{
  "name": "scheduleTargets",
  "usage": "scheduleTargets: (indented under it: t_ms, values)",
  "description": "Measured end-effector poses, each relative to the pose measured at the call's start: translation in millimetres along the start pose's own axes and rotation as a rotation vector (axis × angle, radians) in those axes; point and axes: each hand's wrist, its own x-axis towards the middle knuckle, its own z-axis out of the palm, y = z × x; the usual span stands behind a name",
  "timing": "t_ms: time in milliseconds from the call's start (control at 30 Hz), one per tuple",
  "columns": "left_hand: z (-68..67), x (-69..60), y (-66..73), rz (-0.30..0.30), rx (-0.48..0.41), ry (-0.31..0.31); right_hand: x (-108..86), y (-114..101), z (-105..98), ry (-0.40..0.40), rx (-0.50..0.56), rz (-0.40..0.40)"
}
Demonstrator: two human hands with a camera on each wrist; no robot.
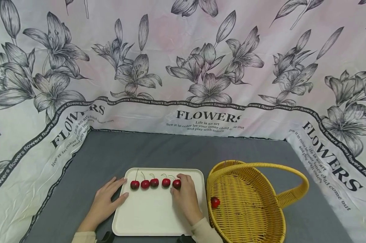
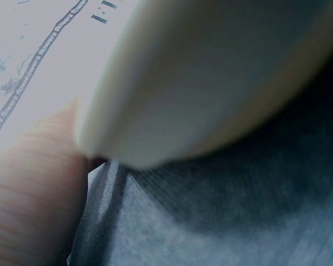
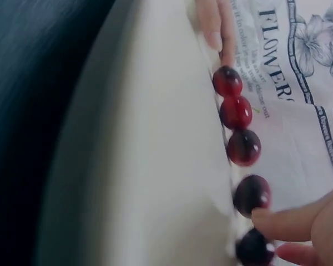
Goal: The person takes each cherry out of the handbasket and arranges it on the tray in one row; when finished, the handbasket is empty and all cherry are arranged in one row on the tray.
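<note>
A row of several dark red cherries (image 1: 154, 182) with thin stems lies across the upper half of a cream tray (image 1: 146, 219). My right hand (image 1: 187, 199) is at the row's right end, with thumb and fingers around the rightmost cherry (image 1: 176, 184). The right wrist view shows its fingertips against the last cherry (image 3: 255, 247) and close to the neighbouring one (image 3: 252, 196). At the tray's left edge, my left hand (image 1: 105, 202) rests with extended fingers touching the rim. The left wrist view has a blurred part of the left hand (image 2: 33, 194) beside the tray's rim (image 2: 139, 133).
A yellow woven basket (image 1: 243, 206) with a tall handle (image 1: 295, 172) stands to the right of the tray, a single cherry (image 1: 215, 202) inside near its left wall. Grey cloth (image 1: 170, 148) covers the table. A flower-printed curtain (image 1: 158, 77) surrounds the back and sides.
</note>
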Motion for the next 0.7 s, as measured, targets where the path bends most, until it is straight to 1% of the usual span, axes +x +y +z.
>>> scheduleTargets:
  t_ms: [100,167,233,300,333,400,433,500,533,567,633,700]
  values:
    - [0.8,0.3,-0.3,-0.008,-0.006,-0.009,-7.0,-8.0,-12.0,-0.005,-0.011,-0.002]
    - [1.1,0.7,-0.3,-0.009,-0.004,-0.009,-16.1,-18.4,-29.4,-0.024,-0.018,-0.019]
    - [1.0,0.6,0.3,-0.01,-0.004,-0.004,-28.2,-31.7,-55.6,-0.06,-0.007,-0.047]
    - [0.9,0.5,0.9,-0.007,-0.004,-0.004,-40.2,-44.0,-87.1,-0.104,0.013,-0.064]
    - [1.0,0.5,1.5,-0.004,-0.006,-0.004,-45.3,-48.2,-103.4,-0.113,0.022,-0.074]
    - [1.2,0.6,2.8,-0.002,-0.009,-0.007,-51.2,-51.9,-136.4,-0.137,0.025,-0.061]
    - [1.3,0.7,3.3,0.0,-0.011,-0.006,-51.6,-51.0,-151.3,-0.146,0.009,-0.041]
    - [0.9,0.7,4.0,-0.002,-0.015,-0.007,-48.0,-42.4,-175.5,-0.169,-0.049,-0.003]
    - [0.8,0.6,3.6,-0.003,-0.014,-0.006,-44.5,-35.6,-184.1,-0.181,-0.096,0.01]
    - [0.7,0.3,3.0,-0.004,-0.012,-0.005,-40.0,-27.0,-190.8,-0.21,-0.145,0.02]
    - [0.3,0.2,2.0,-0.006,-0.009,-0.004,-30.6,-8.9,-196.6,-0.28,-0.22,0.019]
    - [-0.2,0.4,1.6,-0.007,-0.005,-0.002,-22.3,7.9,-194.2,-0.361,-0.266,0.008]
